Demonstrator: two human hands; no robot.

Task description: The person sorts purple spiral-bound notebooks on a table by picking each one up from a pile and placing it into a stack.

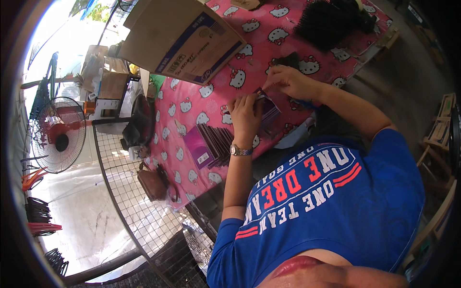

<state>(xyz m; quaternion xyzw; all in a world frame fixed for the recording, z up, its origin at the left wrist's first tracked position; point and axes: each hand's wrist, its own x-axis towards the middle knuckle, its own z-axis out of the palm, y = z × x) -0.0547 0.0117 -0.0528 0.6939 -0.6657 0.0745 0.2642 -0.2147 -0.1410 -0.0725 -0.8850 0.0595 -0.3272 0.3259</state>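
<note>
My left hand (246, 115), with a wristwatch on its wrist, lies with curled fingers over the edge of a purple card-like piece (270, 109). Just right of it and farther off, my right hand (290, 84) is closed in a pinch by the far corner of that piece. What sits between those fingertips is too small to make out. Nearer the left forearm, a fanned stack of purple flat cards or packs (214, 144) rests on the table. Beyond the right hand lies a small black item (287, 60).
An open cardboard carton (192, 45) stands on the pink cartoon-print tablecloth (192, 104). A black bristly bundle (319, 25) occupies the far right corner. Left of the table are a wire-mesh panel (137, 182), a brown bag (152, 184) and a fan (60, 134).
</note>
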